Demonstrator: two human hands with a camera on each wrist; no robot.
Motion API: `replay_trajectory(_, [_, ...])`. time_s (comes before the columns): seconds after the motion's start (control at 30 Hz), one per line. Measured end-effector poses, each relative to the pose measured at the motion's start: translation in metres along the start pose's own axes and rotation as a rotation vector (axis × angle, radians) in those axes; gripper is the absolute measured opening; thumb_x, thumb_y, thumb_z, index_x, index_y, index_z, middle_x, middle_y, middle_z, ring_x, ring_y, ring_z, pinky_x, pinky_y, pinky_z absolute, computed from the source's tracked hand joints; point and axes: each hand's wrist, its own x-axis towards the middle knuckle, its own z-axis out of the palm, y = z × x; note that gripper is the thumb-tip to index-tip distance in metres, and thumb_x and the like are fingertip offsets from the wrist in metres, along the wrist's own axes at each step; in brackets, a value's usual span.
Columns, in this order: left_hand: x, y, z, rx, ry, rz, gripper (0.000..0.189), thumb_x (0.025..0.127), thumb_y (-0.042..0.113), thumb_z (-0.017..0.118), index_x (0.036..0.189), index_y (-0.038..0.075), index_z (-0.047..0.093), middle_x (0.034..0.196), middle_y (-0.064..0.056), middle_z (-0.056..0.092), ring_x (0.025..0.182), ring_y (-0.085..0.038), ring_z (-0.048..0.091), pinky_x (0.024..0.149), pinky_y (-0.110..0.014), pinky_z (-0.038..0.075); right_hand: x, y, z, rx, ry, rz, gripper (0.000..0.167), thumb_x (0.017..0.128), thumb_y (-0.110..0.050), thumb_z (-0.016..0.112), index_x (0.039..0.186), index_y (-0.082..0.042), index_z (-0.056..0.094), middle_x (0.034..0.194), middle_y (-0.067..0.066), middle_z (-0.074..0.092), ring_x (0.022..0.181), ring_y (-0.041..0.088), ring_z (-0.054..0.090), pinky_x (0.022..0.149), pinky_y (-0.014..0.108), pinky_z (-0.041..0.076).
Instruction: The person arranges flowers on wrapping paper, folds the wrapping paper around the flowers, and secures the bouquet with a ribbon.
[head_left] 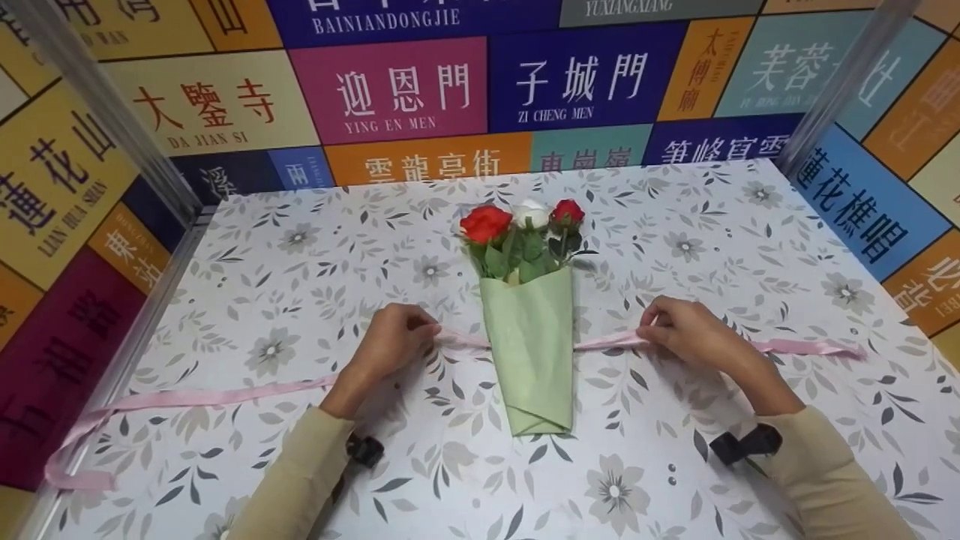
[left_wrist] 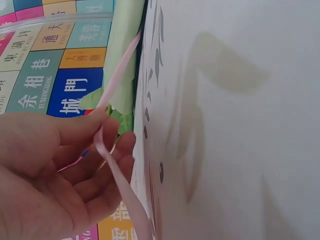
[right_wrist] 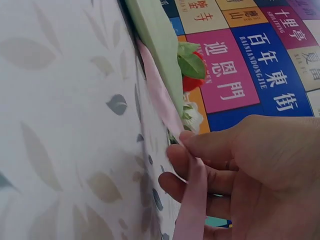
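Note:
A bouquet wrapped in light green paper [head_left: 529, 345] lies on the table, its blooms toward the far side: an orange-red rose [head_left: 486, 223], a white rose [head_left: 530, 215] and a smaller red rose [head_left: 568, 212]. Beneath the wrap runs a pink ribbon [head_left: 611, 342], coming out on both sides. To the left of the bouquet, my left hand [head_left: 394, 337] pinches the ribbon between thumb and forefinger. On the other side my right hand [head_left: 686, 330] pinches it the same way, as the right wrist view also shows. The stretch under the paper is hidden.
The long left tail of ribbon [head_left: 225, 395] trails to the table's left edge and curls there. A shorter right tail [head_left: 814, 347] lies beyond my right hand. A leaf-and-flower cloth [head_left: 615, 487] covers the table. Behind it stands a panel of coloured signs [head_left: 390, 90].

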Motion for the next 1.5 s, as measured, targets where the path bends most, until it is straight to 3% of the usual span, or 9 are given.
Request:
replay_trajectory(0.17, [0.000, 0.002, 0.000, -0.050, 0.074, -0.029, 0.013, 0.094, 0.010, 0.068, 0.090, 0.001, 0.076, 0.082, -0.009, 0.075, 0.072, -0.016, 0.066, 0.066, -0.023, 0.050, -0.004, 0.004, -0.011, -0.007, -0.033, -0.005, 0.024, 0.095, -0.032, 0.069, 0.100, -0.008, 0.069, 0.078, 0.001, 0.065, 0.071, 0.012, 0.053, 0.063, 0.025, 0.042])
replay_trajectory(0.33, [0.001, 0.005, 0.000, -0.096, 0.131, -0.045, 0.016, 0.096, 0.014, 0.067, 0.093, 0.001, 0.076, 0.083, -0.010, 0.075, 0.080, -0.026, 0.070, 0.067, -0.024, 0.050, -0.008, 0.006, -0.021, -0.073, -0.062, -0.028, 0.026, 0.091, -0.035, 0.073, 0.100, -0.011, 0.072, 0.086, 0.001, 0.066, 0.081, 0.015, 0.053, 0.072, 0.030, 0.043])
replay_trajectory(0.7, [0.007, 0.024, -0.003, -0.154, 0.270, 0.017, 0.015, 0.095, 0.018, 0.070, 0.095, 0.005, 0.077, 0.094, -0.012, 0.077, 0.092, -0.027, 0.072, 0.077, -0.033, 0.055, -0.013, -0.008, -0.041, -0.063, 0.007, -0.062, 0.013, 0.091, -0.018, 0.073, 0.102, -0.010, 0.074, 0.093, 0.005, 0.073, 0.075, 0.016, 0.057, 0.063, 0.027, 0.047])
replay_trajectory(0.87, [0.009, 0.036, -0.001, -0.145, 0.285, 0.051, 0.014, 0.091, 0.018, 0.074, 0.096, 0.005, 0.080, 0.096, -0.013, 0.073, 0.096, -0.026, 0.066, 0.084, -0.037, 0.054, -0.014, -0.020, -0.043, -0.153, 0.177, -0.213, 0.004, 0.087, -0.010, 0.076, 0.092, -0.011, 0.077, 0.092, 0.004, 0.068, 0.086, 0.021, 0.058, 0.079, 0.034, 0.040])
replay_trajectory(0.97, [0.010, 0.042, 0.001, -0.156, 0.285, 0.074, 0.014, 0.089, 0.018, 0.076, 0.096, 0.006, 0.081, 0.087, -0.012, 0.068, 0.084, -0.020, 0.059, 0.076, -0.029, 0.048, -0.012, -0.029, -0.038, -0.238, 0.356, -0.296, 0.006, 0.082, -0.013, 0.082, 0.087, -0.011, 0.080, 0.084, 0.007, 0.064, 0.080, 0.025, 0.055, 0.075, 0.037, 0.031])
replay_trajectory(1.07, [0.012, 0.048, 0.002, -0.178, 0.272, 0.094, 0.013, 0.089, 0.018, 0.076, 0.095, 0.007, 0.081, 0.080, -0.009, 0.067, 0.074, -0.013, 0.054, 0.067, -0.023, 0.043, -0.009, -0.042, -0.034, -0.265, 0.472, -0.301, 0.007, 0.081, -0.018, 0.083, 0.084, -0.013, 0.082, 0.074, 0.003, 0.070, 0.067, 0.020, 0.058, 0.065, 0.033, 0.034])
replay_trajectory(1.2, [0.015, 0.055, 0.004, -0.191, 0.239, 0.102, 0.014, 0.089, 0.019, 0.076, 0.096, 0.009, 0.082, 0.079, -0.008, 0.069, 0.068, -0.009, 0.052, 0.060, -0.021, 0.040, -0.005, -0.060, -0.030, -0.208, 0.475, -0.310, 0.010, 0.086, -0.020, 0.079, 0.088, -0.011, 0.081, 0.074, 0.004, 0.076, 0.063, 0.017, 0.065, 0.057, 0.029, 0.046])
replay_trajectory(1.33, [0.017, 0.060, 0.006, -0.180, 0.215, 0.109, 0.014, 0.090, 0.020, 0.075, 0.096, 0.010, 0.082, 0.080, -0.009, 0.070, 0.066, -0.012, 0.049, 0.059, -0.023, 0.039, 0.003, -0.073, -0.023, -0.118, 0.454, -0.368, 0.017, 0.090, -0.017, 0.075, 0.102, -0.005, 0.078, 0.087, 0.008, 0.076, 0.075, 0.021, 0.069, 0.067, 0.033, 0.055])
replay_trajectory(1.5, [0.020, 0.068, 0.007, -0.170, 0.183, 0.135, 0.017, 0.091, 0.021, 0.074, 0.098, 0.008, 0.081, 0.089, -0.010, 0.075, 0.071, -0.013, 0.057, 0.062, -0.024, 0.043, 0.014, -0.084, -0.015, -0.027, 0.580, -0.426, 0.021, 0.089, -0.012, 0.076, 0.106, -0.001, 0.075, 0.096, 0.012, 0.076, 0.081, 0.026, 0.072, 0.071, 0.024, 0.056])
